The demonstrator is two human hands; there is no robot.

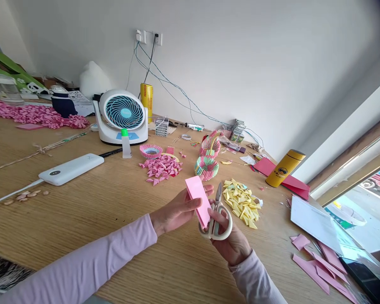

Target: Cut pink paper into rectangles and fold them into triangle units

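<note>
Pink paper (199, 198) is pinched in the left hand (180, 207); the right hand (231, 245) grips scissors (218, 198) that, slipping, might nick the left.

— How does the left arm (104, 255) stand?
— It reaches long from the lower left corner, and its wrist (156, 223) is almost straight. The left hand (179, 210) makes a pinch, with the thumb (193, 204) laid above and the fingers (209, 189) stretched underneath.
— And the right arm (255, 278)?
— It rises from the lower edge, less visible. The right hand (234, 242) is bent in a grip, just beside the left one.
</note>
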